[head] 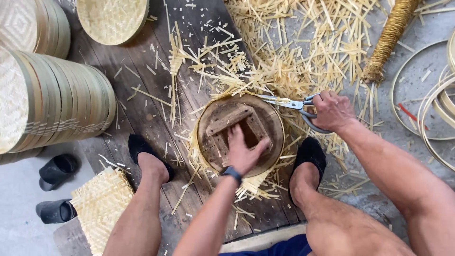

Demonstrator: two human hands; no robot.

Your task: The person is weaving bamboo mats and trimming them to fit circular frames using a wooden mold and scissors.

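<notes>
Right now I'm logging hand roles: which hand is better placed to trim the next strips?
Probably the right hand: it grips the scissors at the mat's rim, while the left hand presses the round wooden form.

Pale yellow straw scraps (pixel 303 52) are littering dark brown boards (pixel 142 109); the scissors (pixel 296 106) are showing grey handles, and the slippers (pixel 310 154) are looking black.

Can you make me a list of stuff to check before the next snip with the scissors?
1. Left hand pressing the round wooden form: ok.
2. Right hand gripping the scissors: ok.
3. Blades at the rim, on the woven bamboo edge: ok.
4. Left fingers away from the blades: ok.
5. Feet in black slippers apart from the blades: ok.
6. Blade sharpness: cannot tell.
</notes>
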